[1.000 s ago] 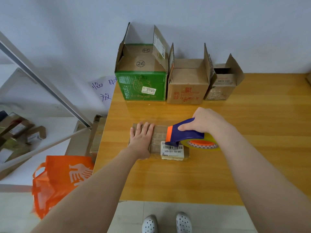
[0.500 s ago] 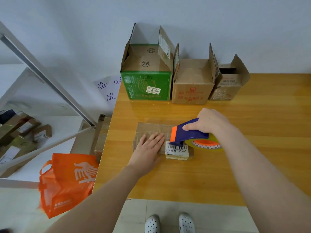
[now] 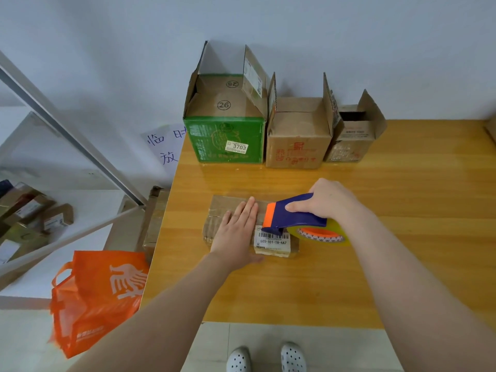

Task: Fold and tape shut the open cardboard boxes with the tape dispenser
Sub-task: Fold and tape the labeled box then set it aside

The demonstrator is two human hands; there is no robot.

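A flat brown cardboard box (image 3: 221, 208) with a white barcode label (image 3: 272, 240) lies on the wooden table (image 3: 402, 210). My left hand (image 3: 237, 232) presses flat on its top with straight fingers. My right hand (image 3: 328, 201) grips the blue and orange tape dispenser (image 3: 291, 214), whose orange end sits on the box's right part, above the label. Its tape roll (image 3: 322, 233) hangs beside the box's right end. At the back stand three open boxes: a green one (image 3: 225, 140), a brown one (image 3: 298, 140) and a small one (image 3: 351, 138), flaps up.
An orange bag (image 3: 96, 296) hangs left of the table's edge, with cardboard pieces (image 3: 154, 216) leaning against the table behind it. A metal rack (image 3: 67, 135) with small parcels (image 3: 35, 213) stands at the left. The wall is close behind the boxes. My shoes (image 3: 264, 358) show below.
My left hand slid rightward along the box top toward the dispenser, uncovering the box's left end. The dispenser stayed on the box's right part. The view shifted a little to the left.
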